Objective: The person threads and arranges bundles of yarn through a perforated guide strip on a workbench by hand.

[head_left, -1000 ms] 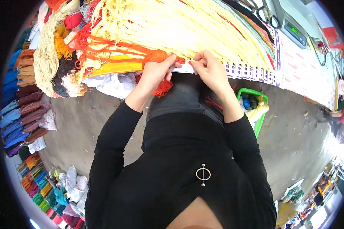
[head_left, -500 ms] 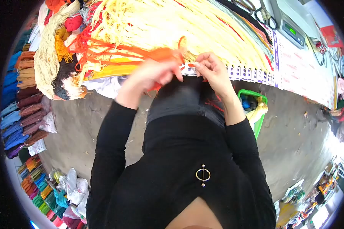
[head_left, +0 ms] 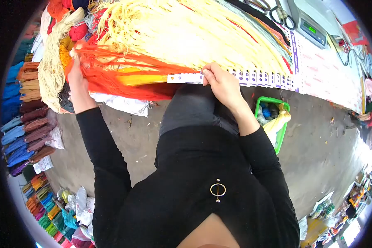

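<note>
Orange-red yarn (head_left: 124, 78) stretches in long loose strands across the table's near edge. At its left end my left hand (head_left: 77, 76) is closed around the strands, slightly blurred, with some fingers hidden. My right hand (head_left: 221, 84) pinches the right end of a narrow white card (head_left: 182, 78) with purple marks and holes, close to where the strands come together. Beneath the red strands lies golden-yellow yarn (head_left: 142, 78). Pale yellow yarn (head_left: 165, 33) covers the table just beyond both hands, its right ends fixed to a row of similar punched cards (head_left: 264, 78).
Scissors (head_left: 282, 16) and a digital scale (head_left: 312, 31) sit at the back right. A green basket (head_left: 282, 136) holding yarn stands on the floor to the right. Cream skeins (head_left: 51, 66) hang at the table's left, and stacked coloured skeins (head_left: 16, 132) line the left side.
My left hand has swept left from near my right hand, drawing the orange-red yarn out lengthwise. The white card now shows beside my right hand, which has shifted slightly downward.
</note>
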Available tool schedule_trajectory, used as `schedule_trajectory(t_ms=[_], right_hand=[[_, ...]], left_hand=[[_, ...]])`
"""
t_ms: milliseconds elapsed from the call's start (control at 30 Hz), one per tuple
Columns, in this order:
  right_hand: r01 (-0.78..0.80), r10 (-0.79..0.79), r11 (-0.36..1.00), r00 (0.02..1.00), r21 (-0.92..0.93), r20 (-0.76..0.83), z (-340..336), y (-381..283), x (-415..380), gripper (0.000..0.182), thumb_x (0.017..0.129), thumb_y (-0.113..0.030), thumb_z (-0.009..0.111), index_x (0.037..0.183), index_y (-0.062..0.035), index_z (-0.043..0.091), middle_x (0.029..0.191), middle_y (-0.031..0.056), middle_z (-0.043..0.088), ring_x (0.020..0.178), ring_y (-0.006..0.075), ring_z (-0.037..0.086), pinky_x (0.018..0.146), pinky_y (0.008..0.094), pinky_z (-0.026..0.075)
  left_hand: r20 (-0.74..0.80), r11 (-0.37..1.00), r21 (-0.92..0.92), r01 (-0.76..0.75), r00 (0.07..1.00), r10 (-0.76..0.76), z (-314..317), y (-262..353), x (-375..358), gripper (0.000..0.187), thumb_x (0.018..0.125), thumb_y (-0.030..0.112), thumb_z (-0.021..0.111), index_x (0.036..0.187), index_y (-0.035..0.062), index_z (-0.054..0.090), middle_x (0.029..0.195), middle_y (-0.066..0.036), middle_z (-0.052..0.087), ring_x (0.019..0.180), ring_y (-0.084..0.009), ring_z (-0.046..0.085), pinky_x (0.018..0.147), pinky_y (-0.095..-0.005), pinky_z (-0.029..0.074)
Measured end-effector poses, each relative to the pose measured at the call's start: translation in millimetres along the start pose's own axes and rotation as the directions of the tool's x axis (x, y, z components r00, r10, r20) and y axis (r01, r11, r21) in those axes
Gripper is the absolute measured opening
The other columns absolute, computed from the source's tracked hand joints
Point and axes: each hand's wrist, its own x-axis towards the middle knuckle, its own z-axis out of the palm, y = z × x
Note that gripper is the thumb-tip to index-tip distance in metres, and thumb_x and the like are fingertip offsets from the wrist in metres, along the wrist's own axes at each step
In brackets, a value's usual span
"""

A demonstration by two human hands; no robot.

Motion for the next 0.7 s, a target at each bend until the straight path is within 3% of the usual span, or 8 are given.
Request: schedule_trajectory(t_ms=[100, 167, 200, 233, 267, 367, 533, 700], right_hand=[[0.026, 0.015, 0.957, 0.99, 0.288, -0.14, 8, 4, -9, 0.015, 0.092, -0.015, 0.052, 0.095, -0.0034, 0.06, 0.069, 0.0005, 0.06, 0.062, 0.0083, 0.054, 0.059, 0.0226, 0.043], [0.129, -0.027, 0.899, 0.97, 0.418, -0.241, 20, -5, -24, 0.012, 0.09, -0.011, 0.054, 0.095, -0.0013, 0.06, 0.069, 0.0011, 0.06, 0.064, 0.0073, 0.054, 0.06, 0.0212, 0.043], [0.181, -0.088, 0.877, 0.971, 0.444, -0.222, 26, -13, -30, 0.011, 0.089, -0.009, 0.056, 0.095, -0.001, 0.061, 0.071, 0.0021, 0.06, 0.066, 0.0075, 0.054, 0.06, 0.0213, 0.044], [0.2, -0.141, 0.875, 0.976, 0.442, -0.163, 31, -19, -36, 0.011, 0.088, -0.008, 0.058, 0.095, -0.0007, 0.061, 0.076, 0.003, 0.058, 0.067, 0.0081, 0.055, 0.061, 0.0215, 0.045], [0.189, -0.161, 0.837, 0.982, 0.513, -0.098, 30, -31, -40, 0.013, 0.086, -0.013, 0.061, 0.091, -0.0016, 0.061, 0.084, 0.009, 0.06, 0.071, 0.0167, 0.059, 0.064, 0.0268, 0.047], [0.036, -0.037, 0.656, 0.999, 0.754, -0.016, 34, -40, -50, 0.007, 0.086, -0.005, 0.059, 0.089, 0.0011, 0.058, 0.081, 0.0043, 0.054, 0.065, 0.0093, 0.054, 0.057, 0.022, 0.045], [-0.001, -0.006, 0.511, 1.0, 0.86, 0.004, 20, -37, -55, 0.013, 0.092, -0.013, 0.052, 0.092, 0.0002, 0.056, 0.074, 0.0032, 0.057, 0.064, 0.008, 0.052, 0.061, 0.0206, 0.041], [-0.08, 0.008, 0.346, 0.997, 0.935, 0.082, 11, -39, -59, 0.016, 0.094, -0.018, 0.05, 0.091, -0.0027, 0.053, 0.075, 0.0057, 0.059, 0.062, 0.0104, 0.055, 0.059, 0.0207, 0.041]], left_hand=[[0.364, 0.986, 0.164, -0.038, 0.931, -0.024, -4, -2, -51, 0.039, 0.095, 0.032, 0.047, 0.118, 0.0012, 0.055, 0.111, -0.006, 0.06, 0.066, -0.006, 0.05, 0.058, -0.0211, 0.044], [0.644, 0.961, 0.082, 0.265, 0.721, -0.254, 12, -16, -114, 0.036, 0.095, 0.031, 0.046, 0.117, 0.0048, 0.057, 0.113, -0.004, 0.06, 0.074, -0.0066, 0.051, 0.068, -0.0213, 0.044], [0.7, 0.975, 0.184, 0.121, 0.681, -0.216, 26, -27, -151, 0.034, 0.094, 0.029, 0.048, 0.115, 0.0047, 0.059, 0.114, -0.005, 0.059, 0.089, -0.0104, 0.054, 0.08, -0.0262, 0.045], [0.767, 0.953, 0.158, 0.257, 0.576, -0.283, 40, -32, -184, 0.033, 0.094, 0.029, 0.047, 0.111, 0.0036, 0.061, 0.116, -0.006, 0.058, 0.105, -0.0146, 0.052, 0.089, -0.0306, 0.043], [0.814, 0.919, 0.125, 0.374, 0.491, -0.31, 45, -54, -201, 0.034, 0.095, 0.028, 0.046, 0.111, 0.0024, 0.061, 0.117, -0.008, 0.057, 0.11, -0.0172, 0.051, 0.091, -0.0315, 0.042], [0.877, 0.788, 0.137, 0.601, 0.296, -0.379, 64, -57, -229, 0.038, 0.096, 0.029, 0.043, 0.117, 0.0004, 0.057, 0.114, -0.009, 0.058, 0.097, -0.0141, 0.055, 0.076, -0.0284, 0.047], [0.898, 0.702, 0.086, 0.707, 0.251, -0.362, 72, -52, -227, 0.044, 0.097, 0.031, 0.039, 0.124, -0.0032, 0.048, 0.113, -0.012, 0.057, 0.091, -0.0173, 0.057, 0.065, -0.0285, 0.049], [0.86, 0.621, 0.047, 0.782, 0.284, -0.423, 73, -47, -229, 0.046, 0.097, 0.032, 0.04, 0.125, -0.0041, 0.047, 0.118, -0.015, 0.054, 0.101, -0.021, 0.056, 0.079, -0.0308, 0.049]])
